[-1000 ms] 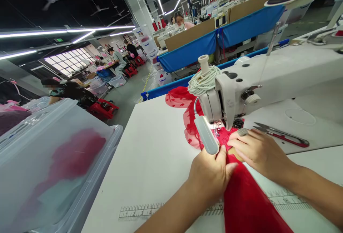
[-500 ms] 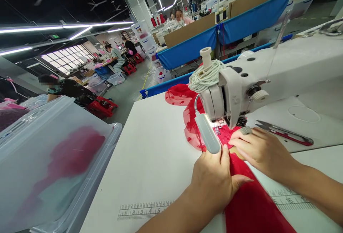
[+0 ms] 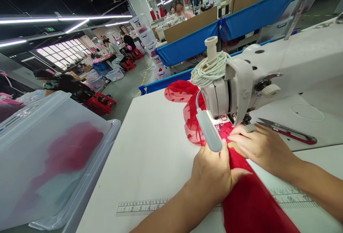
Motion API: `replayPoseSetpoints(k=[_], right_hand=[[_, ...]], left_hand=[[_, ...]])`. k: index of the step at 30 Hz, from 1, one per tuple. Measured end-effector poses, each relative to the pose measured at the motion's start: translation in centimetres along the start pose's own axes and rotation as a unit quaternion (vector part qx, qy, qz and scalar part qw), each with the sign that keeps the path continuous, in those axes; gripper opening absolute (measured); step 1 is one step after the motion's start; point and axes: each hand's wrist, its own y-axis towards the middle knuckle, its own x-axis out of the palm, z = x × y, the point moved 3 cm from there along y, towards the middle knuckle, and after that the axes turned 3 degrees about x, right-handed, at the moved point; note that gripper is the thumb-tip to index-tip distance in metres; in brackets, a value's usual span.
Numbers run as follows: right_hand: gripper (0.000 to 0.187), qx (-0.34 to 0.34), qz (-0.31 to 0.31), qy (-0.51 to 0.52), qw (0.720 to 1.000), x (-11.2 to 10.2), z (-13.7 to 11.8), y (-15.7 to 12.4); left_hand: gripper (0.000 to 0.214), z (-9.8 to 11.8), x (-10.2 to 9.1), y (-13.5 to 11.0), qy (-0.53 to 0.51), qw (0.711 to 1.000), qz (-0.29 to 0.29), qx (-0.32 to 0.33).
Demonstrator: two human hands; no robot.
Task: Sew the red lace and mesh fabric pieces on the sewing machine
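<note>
A strip of red fabric [image 3: 252, 204] runs from the table's near edge up under the needle of a white sewing machine [image 3: 268, 72]. Sheer red lace [image 3: 187, 111] lies bunched behind the machine head. My left hand [image 3: 214, 174] presses flat on the red fabric's left edge, fingers together and thumb spread to the right. My right hand [image 3: 261, 147] lies flat on the fabric just right of the presser foot, fingers stretched toward the needle, one fingertip capped by a thimble. A small grey lamp [image 3: 209, 130] on the machine lights the needle area.
Red-handled thread snips [image 3: 288, 133] lie on the machine bed to the right. A lidded translucent plastic bin [image 3: 53, 161] with red cloth inside stands at the left. A printed ruler [image 3: 144, 208] runs along the white table's near edge. Other people sit at stations behind.
The view has tilted down a little. My left hand's thumb has spread out to the right over the fabric. My right hand has stayed flat beside the presser foot.
</note>
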Motion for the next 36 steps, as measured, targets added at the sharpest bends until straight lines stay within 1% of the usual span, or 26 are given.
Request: replayPoseSetpoints(k=[5, 10, 12, 14, 16, 18, 20, 23, 30, 36], right_hand=[[0.034, 0.010, -0.002, -0.017, 1.000, -0.1, 0.0, 0.3], [0.026, 0.009, 0.005, -0.007, 1.000, -0.1, 0.2, 0.4], [0.027, 0.003, 0.008, -0.005, 1.000, -0.2, 0.2, 0.5], [0.032, -0.006, 0.001, 0.001, 1.000, -0.3, 0.1, 0.4], [0.035, -0.018, 0.002, 0.014, 1.000, -0.2, -0.1, 0.2], [0.036, -0.030, 0.013, 0.034, 0.999, 0.0, -0.3, -0.2], [0.041, -0.036, 0.026, 0.054, 0.998, 0.2, -0.5, -0.6], [0.046, -0.034, 0.030, 0.062, 0.997, 0.4, -0.6, -0.9], [0.044, -0.041, 0.039, 0.050, 0.997, 0.0, -0.7, -0.7], [0.046, -0.039, 0.025, 0.052, 0.998, 0.5, -0.4, -0.9]], left_hand=[[0.077, -0.1, 0.3, 0.1, 0.016, 1.000, -0.012, -0.007], [0.079, -0.2, 0.6, 0.1, 0.027, 0.999, -0.015, -0.008], [0.081, -0.3, 0.5, 0.1, 0.031, 0.999, -0.011, -0.014], [0.084, -0.3, 0.3, 0.3, 0.035, 0.999, 0.002, -0.023], [0.087, -0.3, -0.1, 0.4, 0.032, 0.999, 0.029, -0.028], [0.089, -0.1, -0.6, 0.6, 0.023, 0.998, 0.052, -0.024], [0.090, 0.2, -0.8, 0.7, 0.011, 0.998, 0.059, -0.019], [0.089, 0.4, -1.0, 0.7, -0.003, 0.999, 0.051, -0.019], [0.085, 0.5, -0.7, 0.5, -0.010, 0.999, 0.040, -0.024], [0.078, 0.3, -0.4, 0.4, -0.006, 0.999, 0.026, -0.025]])
